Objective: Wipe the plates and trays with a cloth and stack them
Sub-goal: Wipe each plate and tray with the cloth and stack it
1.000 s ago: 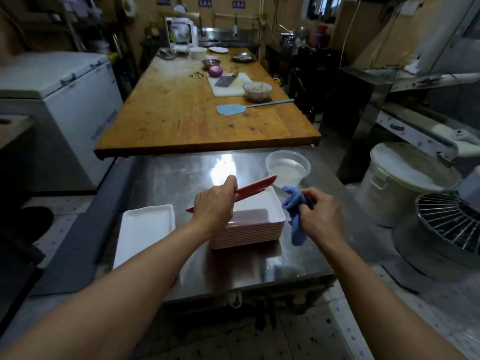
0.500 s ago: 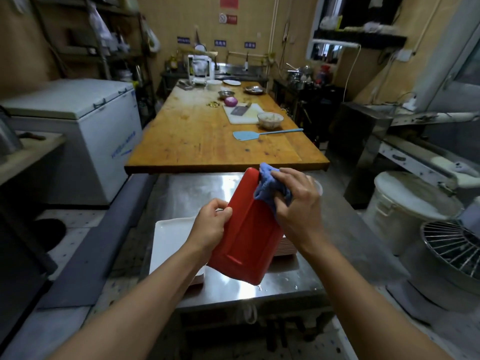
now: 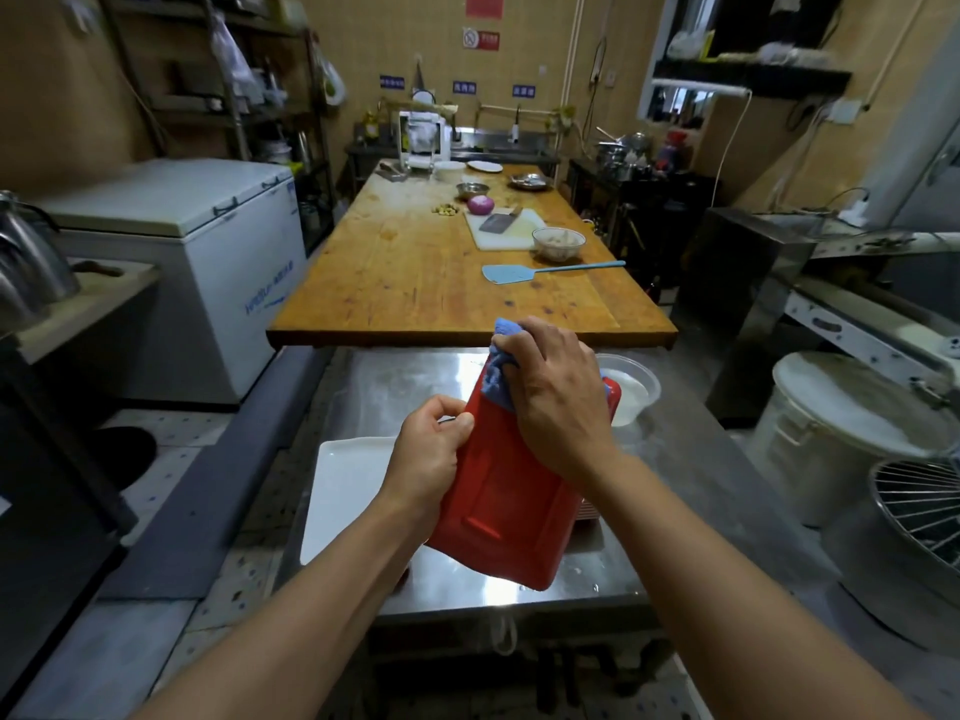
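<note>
A red rectangular tray point(image 3: 511, 517) is held upright above the steel table point(image 3: 670, 449), its underside facing me. My left hand point(image 3: 428, 459) grips its left edge. My right hand point(image 3: 558, 402) presses a blue cloth point(image 3: 496, 374) against the tray's upper part. A white rectangular tray point(image 3: 345, 485) lies flat on the table to the left. Behind the red tray, only a sliver of the stack of trays point(image 3: 587, 509) shows.
A clear plastic bowl point(image 3: 631, 389) of water sits at the table's back right. Beyond is a long wooden table point(image 3: 415, 272) with a blue spatula point(image 3: 540, 271), cutting board and bowls. A white freezer point(image 3: 208, 262) stands left; a white bucket point(image 3: 831, 433) and wire rack point(image 3: 919, 506) right.
The red tray was lifted off the stack and tipped upright. My right hand brought the cloth onto its underside and has shifted it toward the top edge.
</note>
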`<act>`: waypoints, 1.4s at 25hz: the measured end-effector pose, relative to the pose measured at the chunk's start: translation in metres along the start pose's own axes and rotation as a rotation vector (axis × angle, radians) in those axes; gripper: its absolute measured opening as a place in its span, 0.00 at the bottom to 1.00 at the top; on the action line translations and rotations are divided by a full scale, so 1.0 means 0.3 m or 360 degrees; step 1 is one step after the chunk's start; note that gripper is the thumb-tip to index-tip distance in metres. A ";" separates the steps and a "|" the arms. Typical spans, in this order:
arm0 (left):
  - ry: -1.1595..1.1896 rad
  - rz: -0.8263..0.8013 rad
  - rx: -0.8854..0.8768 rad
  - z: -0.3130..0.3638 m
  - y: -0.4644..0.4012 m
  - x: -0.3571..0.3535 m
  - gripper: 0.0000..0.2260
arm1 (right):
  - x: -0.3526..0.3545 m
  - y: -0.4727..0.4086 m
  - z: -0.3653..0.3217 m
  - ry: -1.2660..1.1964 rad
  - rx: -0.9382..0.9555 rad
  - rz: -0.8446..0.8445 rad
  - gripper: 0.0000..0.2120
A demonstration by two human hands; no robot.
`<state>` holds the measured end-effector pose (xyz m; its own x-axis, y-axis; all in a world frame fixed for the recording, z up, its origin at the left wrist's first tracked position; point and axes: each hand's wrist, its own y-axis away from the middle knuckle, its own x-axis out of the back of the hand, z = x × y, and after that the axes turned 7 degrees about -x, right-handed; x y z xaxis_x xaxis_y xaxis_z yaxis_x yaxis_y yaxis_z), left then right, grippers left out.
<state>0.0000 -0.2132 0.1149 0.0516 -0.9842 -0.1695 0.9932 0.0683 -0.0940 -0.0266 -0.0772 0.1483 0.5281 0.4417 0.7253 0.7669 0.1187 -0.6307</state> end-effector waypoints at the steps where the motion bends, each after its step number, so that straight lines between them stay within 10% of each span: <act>1: 0.0013 0.0006 0.0009 -0.001 0.004 -0.012 0.10 | 0.008 0.005 0.016 0.0010 0.0032 0.0012 0.11; 27: 0.0586 0.0351 0.0021 0.031 -0.055 -0.300 0.06 | 0.196 0.147 0.265 -0.1521 -0.1054 0.0013 0.20; 31: 0.0100 -0.0023 0.0069 0.060 -0.057 -0.257 0.17 | 0.205 0.132 0.305 -0.1426 -0.1054 -0.0065 0.21; 35: -0.0840 -0.0009 -0.0481 0.212 -0.130 -0.192 0.40 | 0.265 0.098 0.355 -0.1414 -0.0831 -0.0374 0.21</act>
<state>-0.0351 -0.1695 0.1906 0.1680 -0.9275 0.3341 0.9240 0.0300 -0.3812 -0.0008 0.0562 0.1579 0.0511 0.9747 0.2177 0.9885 -0.0182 -0.1504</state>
